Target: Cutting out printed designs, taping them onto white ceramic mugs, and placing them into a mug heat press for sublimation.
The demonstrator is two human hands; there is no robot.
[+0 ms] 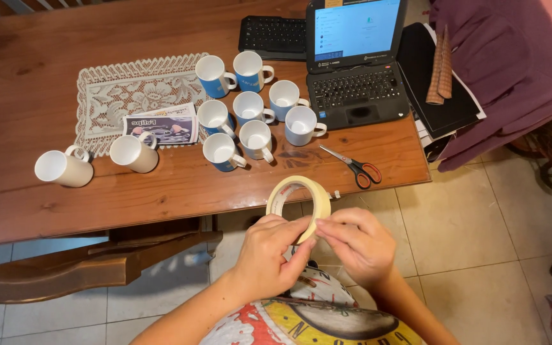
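hands [317, 246] gripping tape roll [299, 203] | wooden table [161, 191] | tiled floor [474, 223]

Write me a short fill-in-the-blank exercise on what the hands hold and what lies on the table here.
1. Both hands, left hand and right hand, hold a roll of ____.
2. The scissors have ____ handles.
3. Two white mugs lie on their ____.
4. The laptop lid is ____.

Missing words: tape; red; sides; open
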